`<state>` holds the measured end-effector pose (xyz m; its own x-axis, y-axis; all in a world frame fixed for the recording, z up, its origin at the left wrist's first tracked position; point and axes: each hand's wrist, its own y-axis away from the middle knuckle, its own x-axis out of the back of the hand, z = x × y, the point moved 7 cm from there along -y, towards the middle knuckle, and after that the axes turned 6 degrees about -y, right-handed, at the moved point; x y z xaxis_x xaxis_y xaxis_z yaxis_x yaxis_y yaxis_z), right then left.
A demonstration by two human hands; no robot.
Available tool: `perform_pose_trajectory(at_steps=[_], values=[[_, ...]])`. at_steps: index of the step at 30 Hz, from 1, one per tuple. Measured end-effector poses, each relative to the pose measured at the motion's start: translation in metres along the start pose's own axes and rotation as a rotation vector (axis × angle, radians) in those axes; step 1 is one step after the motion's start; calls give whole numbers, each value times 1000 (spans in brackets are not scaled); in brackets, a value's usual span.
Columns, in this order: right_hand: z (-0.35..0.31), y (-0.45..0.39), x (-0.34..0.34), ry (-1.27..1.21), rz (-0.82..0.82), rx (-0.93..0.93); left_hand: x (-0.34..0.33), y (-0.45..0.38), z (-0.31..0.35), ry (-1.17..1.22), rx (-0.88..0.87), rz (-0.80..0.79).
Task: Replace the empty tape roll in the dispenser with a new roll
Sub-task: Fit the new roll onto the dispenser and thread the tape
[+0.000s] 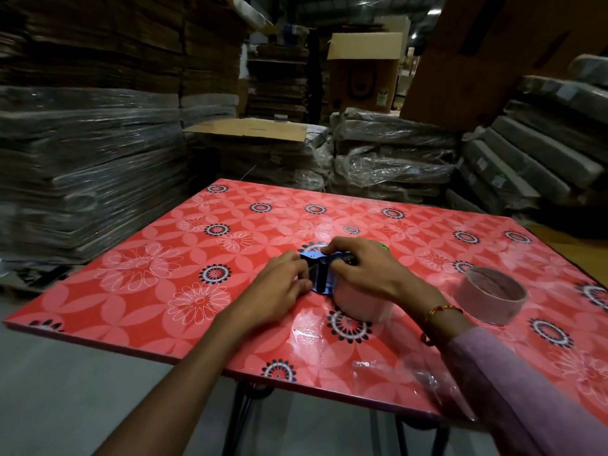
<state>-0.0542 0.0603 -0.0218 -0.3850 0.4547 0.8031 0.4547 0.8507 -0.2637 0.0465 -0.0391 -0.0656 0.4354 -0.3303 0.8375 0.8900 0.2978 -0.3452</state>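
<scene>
Head view: dispenser (320,269) lies mid-table (138,311), my left hand (279,284) and right hand (358,269) both pinching it. New roll (357,302) touches its near-right side; empty core (492,294) sits well right. Frame feels stiff, roll light and slick, I judge; hold by rims.

Red flowered table, blue dispenser, pale pink rolls

The table (138,301) fills the lower centre in red, patterned with pale pink petals, white outlined daisies and black-and-white rosettes. At its middle the dispenser (317,258) shows blue metal with a black roller. The tape roll (358,304) beside it looks pale pink, as does the empty roll (490,299) at the right. The sleeve (513,383), lower right, is light pink; the wrist band (442,310) is red and yellow. Brown cardboard stacks (98,37) fill the upper left.
</scene>
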Motion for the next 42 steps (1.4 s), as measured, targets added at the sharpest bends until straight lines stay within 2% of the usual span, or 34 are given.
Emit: perform_pose_trajectory(at_steps=[6, 12, 17, 24, 32, 37, 42], values=[[-2, -3, -1, 8, -61, -9, 9, -1, -5, 92, -125, -158], [-2, 2, -2, -20, -19, 20, 4, 9, -15, 86, -78, 15], [-3, 2, -2, -21, -13, 16, -5, 13, -11, 110, 53, -42], [-3, 4, -2, -38, -18, 7, -2, 13, -6, 36, 237, 136], [-5, 5, -2, -56, -27, 0, -3, 13, -1, -82, 171, 77], [-5, 6, -1, -60, -21, -5, 5, 9, -2, -235, 167, 30], [-4, 6, -1, -37, -14, -5, -1, 14, -8, 27, 192, 37]])
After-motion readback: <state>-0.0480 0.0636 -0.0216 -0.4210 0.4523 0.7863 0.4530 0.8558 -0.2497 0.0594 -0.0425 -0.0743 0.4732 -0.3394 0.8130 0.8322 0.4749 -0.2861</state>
